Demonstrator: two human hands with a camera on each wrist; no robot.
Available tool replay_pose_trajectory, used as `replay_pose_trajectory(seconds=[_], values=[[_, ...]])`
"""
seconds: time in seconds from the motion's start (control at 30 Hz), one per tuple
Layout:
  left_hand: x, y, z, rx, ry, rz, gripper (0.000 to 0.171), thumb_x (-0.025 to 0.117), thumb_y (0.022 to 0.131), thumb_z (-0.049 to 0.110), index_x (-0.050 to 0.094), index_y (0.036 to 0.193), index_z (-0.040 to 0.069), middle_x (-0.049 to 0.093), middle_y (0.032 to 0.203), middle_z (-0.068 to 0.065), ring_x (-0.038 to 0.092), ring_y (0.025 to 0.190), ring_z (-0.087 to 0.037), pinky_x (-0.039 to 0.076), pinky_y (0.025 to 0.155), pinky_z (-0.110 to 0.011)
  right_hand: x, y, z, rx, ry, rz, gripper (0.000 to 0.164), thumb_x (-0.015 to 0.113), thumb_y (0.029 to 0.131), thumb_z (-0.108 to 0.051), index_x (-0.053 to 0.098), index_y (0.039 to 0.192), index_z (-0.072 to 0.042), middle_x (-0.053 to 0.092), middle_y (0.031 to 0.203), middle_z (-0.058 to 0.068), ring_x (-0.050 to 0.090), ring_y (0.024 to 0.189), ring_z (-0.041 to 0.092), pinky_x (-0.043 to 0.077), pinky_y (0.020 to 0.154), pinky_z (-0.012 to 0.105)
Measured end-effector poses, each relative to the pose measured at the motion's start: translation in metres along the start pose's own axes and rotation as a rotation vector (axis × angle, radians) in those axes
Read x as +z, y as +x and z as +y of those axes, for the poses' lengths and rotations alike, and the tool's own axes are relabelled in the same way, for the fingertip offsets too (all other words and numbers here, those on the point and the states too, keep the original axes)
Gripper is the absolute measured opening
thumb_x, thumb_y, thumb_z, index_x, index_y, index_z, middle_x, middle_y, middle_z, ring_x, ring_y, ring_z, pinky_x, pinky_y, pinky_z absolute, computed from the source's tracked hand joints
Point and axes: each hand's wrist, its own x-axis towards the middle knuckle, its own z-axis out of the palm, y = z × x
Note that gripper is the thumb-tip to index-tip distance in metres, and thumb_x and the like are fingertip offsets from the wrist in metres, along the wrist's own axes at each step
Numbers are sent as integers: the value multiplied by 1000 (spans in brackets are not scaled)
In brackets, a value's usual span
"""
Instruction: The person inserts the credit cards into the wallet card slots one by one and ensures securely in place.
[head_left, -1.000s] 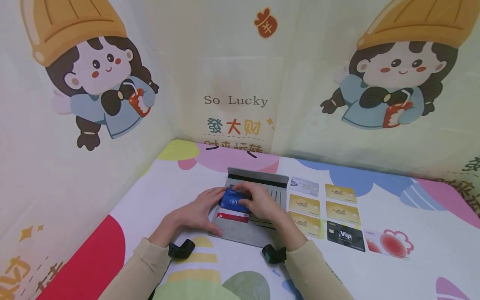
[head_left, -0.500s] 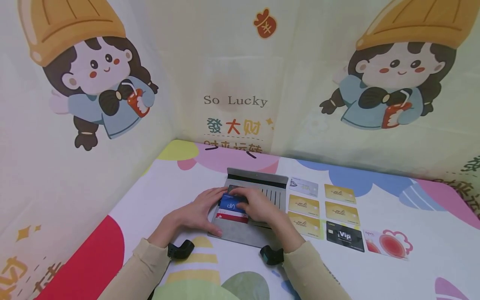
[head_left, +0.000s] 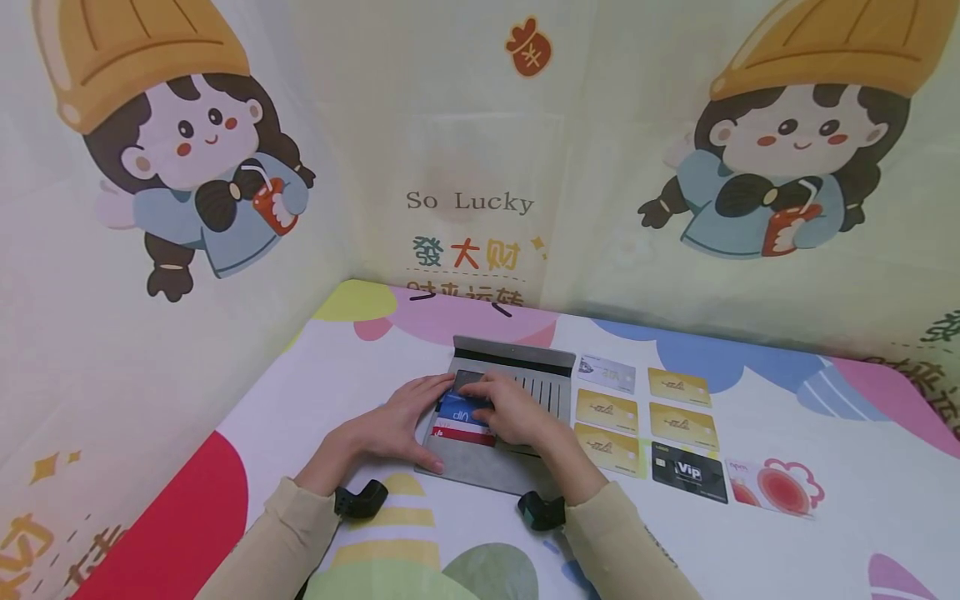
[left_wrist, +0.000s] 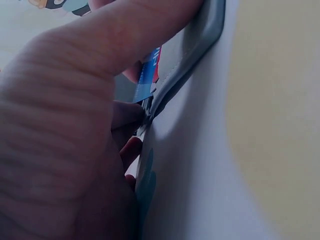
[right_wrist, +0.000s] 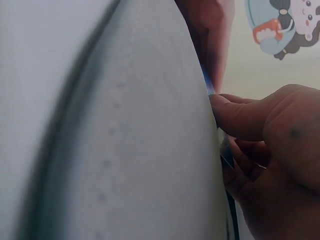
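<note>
A grey card wallet (head_left: pixel 491 472) lies open on the table, with rows of slots inside. My left hand (head_left: pixel 397 421) holds its left side, thumb at the near corner and fingers farther up that edge. My right hand (head_left: pixel 517 410) holds a blue VIP card (head_left: pixel 455 409) at the left slots, the thumb on its face and the index finger at its upper edge. Just below it a red and white card (head_left: pixel 457 433) sits in the wallet. A dark card (head_left: pixel 468 381) shows above. In the right wrist view the thumb (right_wrist: pixel 235 117) presses at the wallet's edge.
Right of the wallet lie a silver card (head_left: pixel 607 374), several gold cards (head_left: pixel 678 387), a black Vip card (head_left: pixel 690 472) and a pink and white card (head_left: pixel 776 487). A patterned cloth (head_left: pixel 862 533) covers the table; printed cloth walls (head_left: pixel 480 142) rise behind and at the left.
My right hand has lowered the blue card so that it overlaps the red and white one and sits lower in the slots. The left hand has stayed at the wallet's edge.
</note>
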Motion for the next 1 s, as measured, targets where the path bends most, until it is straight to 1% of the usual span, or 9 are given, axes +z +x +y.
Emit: replay_pose_trajectory(seconds=[0.27,0.43,0.63,0.8,0.87,1.0], values=[[-1,-1,3,-13,-3,-9,119,84,71,55,22,161,6,19,166,-7,16,149,-31,19,118,-59,1,0,2,-14,10,-6,37,68,95,-2,68,131,-12,60,115,6,55,107,24,47,102,45],[-2,-1,4,0,-6,-3,119,83,71,56,23,160,4,21,165,-10,17,149,-33,19,117,-60,1,0,0,-37,4,-30,36,67,95,0,69,130,-11,60,116,6,54,108,24,46,103,44],[-1,-1,3,3,-1,1,119,82,71,57,23,160,4,21,165,-10,18,148,-34,20,116,-61,1,0,-1,-33,20,-36,36,67,95,1,70,129,-10,60,115,4,53,108,22,47,102,42],[-1,-1,2,-10,1,-3,119,83,71,56,23,161,7,20,166,-8,16,149,-32,19,117,-60,1,0,-1,-32,26,-42,35,65,96,1,70,129,-11,61,112,2,55,104,20,49,99,40],[-1,-1,2,-18,3,-7,119,84,71,56,22,161,8,20,166,-7,15,149,-31,18,118,-59,1,0,-2,-27,27,-45,35,63,97,2,71,128,-12,62,113,1,55,105,19,49,100,39],[-2,-1,3,-15,-1,-7,119,84,71,55,23,161,7,20,166,-8,15,150,-32,18,118,-60,1,-1,-3,-32,24,-51,34,60,98,2,72,127,-12,64,116,1,56,108,18,48,102,38]])
